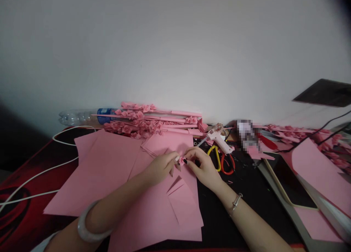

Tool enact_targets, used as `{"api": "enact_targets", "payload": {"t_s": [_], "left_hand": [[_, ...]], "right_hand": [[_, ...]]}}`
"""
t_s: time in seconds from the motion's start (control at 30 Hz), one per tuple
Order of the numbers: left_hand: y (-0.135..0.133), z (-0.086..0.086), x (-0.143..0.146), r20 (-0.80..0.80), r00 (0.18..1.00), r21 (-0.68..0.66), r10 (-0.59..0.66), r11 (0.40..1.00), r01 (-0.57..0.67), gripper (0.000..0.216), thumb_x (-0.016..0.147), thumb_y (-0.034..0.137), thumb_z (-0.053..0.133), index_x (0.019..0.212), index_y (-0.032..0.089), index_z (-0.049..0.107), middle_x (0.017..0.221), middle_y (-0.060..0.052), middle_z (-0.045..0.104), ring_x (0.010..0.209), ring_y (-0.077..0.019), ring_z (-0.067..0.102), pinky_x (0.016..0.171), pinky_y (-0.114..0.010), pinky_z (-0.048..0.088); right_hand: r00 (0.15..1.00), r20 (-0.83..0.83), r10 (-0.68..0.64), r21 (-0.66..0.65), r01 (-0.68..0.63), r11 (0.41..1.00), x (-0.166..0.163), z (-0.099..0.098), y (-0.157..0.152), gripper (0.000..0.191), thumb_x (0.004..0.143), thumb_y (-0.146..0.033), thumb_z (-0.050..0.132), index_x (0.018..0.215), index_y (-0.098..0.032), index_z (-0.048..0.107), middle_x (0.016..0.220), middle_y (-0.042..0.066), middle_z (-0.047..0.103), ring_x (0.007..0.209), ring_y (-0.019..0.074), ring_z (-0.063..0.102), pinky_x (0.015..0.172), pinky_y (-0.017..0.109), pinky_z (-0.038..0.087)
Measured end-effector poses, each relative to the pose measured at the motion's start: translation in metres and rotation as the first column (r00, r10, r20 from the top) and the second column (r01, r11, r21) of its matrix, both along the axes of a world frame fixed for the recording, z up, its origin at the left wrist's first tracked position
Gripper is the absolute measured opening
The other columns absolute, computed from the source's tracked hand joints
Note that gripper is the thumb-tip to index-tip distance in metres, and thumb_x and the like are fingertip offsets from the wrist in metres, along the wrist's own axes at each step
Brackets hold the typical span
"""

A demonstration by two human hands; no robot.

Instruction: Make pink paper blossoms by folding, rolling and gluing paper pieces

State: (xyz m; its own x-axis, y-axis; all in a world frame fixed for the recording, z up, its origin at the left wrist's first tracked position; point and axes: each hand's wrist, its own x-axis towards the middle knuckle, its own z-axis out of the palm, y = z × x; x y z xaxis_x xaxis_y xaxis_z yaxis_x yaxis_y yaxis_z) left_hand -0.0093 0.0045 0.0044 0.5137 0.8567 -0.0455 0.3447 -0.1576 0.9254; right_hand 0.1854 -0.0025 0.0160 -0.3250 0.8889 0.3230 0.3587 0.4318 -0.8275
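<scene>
Pink paper rose (181,160) partly hidden by the fingers (193,165), dark panel (323,93) cut off at right.

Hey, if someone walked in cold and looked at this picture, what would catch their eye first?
Probably the small pink paper rose at the centre, pinched between the fingers of the left hand and right hand. Next, the large pink sheets spread beneath and to the left, and the pile of pink paper flowers along the wall behind.
</scene>
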Motion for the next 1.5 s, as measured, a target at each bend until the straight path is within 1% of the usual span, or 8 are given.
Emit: {"api": "enact_targets", "payload": {"t_s": [0.23, 0.4, 0.53, 0.67, 0.87, 1.07, 1.3, 1.5], "left_hand": [[-0.0007, 0.0019, 0.0001, 0.001, 1.000, -0.004, 0.001, 1.000, -0.001, 0.020, 0.091, 0.015, 0.034, 0.084, 0.020, 0.053, 0.078, 0.001, 0.068, 0.052, -0.0105, 0.055, 0.056, -0.023, 0.043], [-0.0008, 0.0023, 0.0000, 0.005, 1.000, -0.014, -0.005, 1.000, 0.005, 0.018, 0.091, 0.016, 0.035, 0.084, 0.020, 0.052, 0.077, 0.000, 0.068, 0.053, -0.0107, 0.054, 0.056, -0.024, 0.043], [-0.0005, 0.0013, 0.0001, 0.002, 1.000, -0.003, -0.010, 1.000, 0.010, 0.019, 0.090, 0.013, 0.035, 0.085, 0.019, 0.052, 0.080, 0.000, 0.068, 0.054, -0.0097, 0.054, 0.056, -0.023, 0.043], [0.0000, 0.0027, 0.0001, -0.002, 1.000, -0.003, -0.002, 1.000, 0.002, 0.021, 0.090, 0.011, 0.035, 0.083, 0.019, 0.052, 0.073, 0.002, 0.065, 0.053, -0.0099, 0.054, 0.056, -0.022, 0.043], [-0.0004, 0.0050, -0.0001, 0.008, 1.000, -0.009, -0.012, 1.000, 0.012, 0.020, 0.089, 0.010, 0.036, 0.084, 0.019, 0.052, 0.069, 0.004, 0.062, 0.053, -0.0103, 0.053, 0.057, -0.022, 0.043], [-0.0017, 0.0064, -0.0003, -0.020, 1.000, 0.004, -0.009, 1.000, 0.009, 0.024, 0.095, 0.019, 0.033, 0.083, 0.020, 0.053, 0.064, 0.004, 0.058, 0.054, -0.0117, 0.053, 0.059, -0.024, 0.043], [-0.0019, 0.0064, -0.0006, -0.023, 1.000, 0.018, -0.011, 1.000, 0.011, 0.024, 0.096, 0.020, 0.033, 0.082, 0.020, 0.052, 0.064, 0.004, 0.058, 0.054, -0.0121, 0.053, 0.058, -0.025, 0.043], [-0.0019, 0.0073, -0.0005, -0.030, 1.000, -0.001, -0.008, 1.000, 0.008, 0.023, 0.096, 0.022, 0.034, 0.082, 0.020, 0.052, 0.064, 0.004, 0.058, 0.054, -0.0120, 0.053, 0.058, -0.024, 0.043]], "right_hand": [[1.000, 0.008, -0.003, 0.005, 0.003, 1.000, 0.0005, -0.0004, -0.0002, 0.019, 0.082, -0.003, 0.056, 0.086, -0.020, 0.061, 0.094, 0.005, 0.062, 0.078, 0.0165, 0.058, 0.069, 0.029, 0.047], [1.000, 0.021, -0.001, -0.002, 0.001, 1.000, 0.0004, 0.0002, -0.0002, 0.019, 0.082, -0.003, 0.055, 0.087, -0.021, 0.062, 0.093, 0.005, 0.062, 0.079, 0.0171, 0.058, 0.069, 0.030, 0.048], [1.000, 0.016, -0.004, 0.007, 0.004, 1.000, -0.0002, 0.0010, -0.0002, 0.019, 0.083, -0.004, 0.056, 0.086, -0.021, 0.062, 0.093, 0.005, 0.062, 0.078, 0.0167, 0.058, 0.068, 0.030, 0.048], [1.000, 0.020, 0.007, 0.002, -0.007, 1.000, -0.0004, -0.0008, -0.0002, 0.019, 0.082, -0.003, 0.055, 0.088, -0.021, 0.061, 0.093, 0.005, 0.061, 0.079, 0.0169, 0.058, 0.069, 0.030, 0.048], [0.999, 0.025, 0.038, 0.011, -0.039, 0.999, -0.0002, -0.0034, -0.0003, 0.021, 0.082, -0.002, 0.053, 0.090, -0.021, 0.058, 0.093, 0.004, 0.060, 0.079, 0.0166, 0.057, 0.070, 0.030, 0.047], [0.998, 0.034, 0.062, 0.024, -0.063, 0.998, -0.0011, -0.0007, -0.0011, 0.025, 0.080, 0.000, 0.053, 0.091, -0.021, 0.057, 0.094, 0.004, 0.060, 0.080, 0.0163, 0.057, 0.072, 0.030, 0.048], [0.998, 0.021, 0.063, 0.030, -0.064, 0.998, -0.0014, -0.0021, -0.0009, 0.026, 0.078, 0.001, 0.052, 0.092, -0.021, 0.057, 0.096, 0.004, 0.062, 0.081, 0.0164, 0.058, 0.073, 0.030, 0.049], [0.998, 0.026, 0.057, 0.024, -0.057, 0.998, -0.0004, -0.0023, -0.0009, 0.024, 0.079, 0.000, 0.053, 0.091, -0.021, 0.057, 0.094, 0.004, 0.061, 0.080, 0.0164, 0.058, 0.072, 0.030, 0.049]]}}
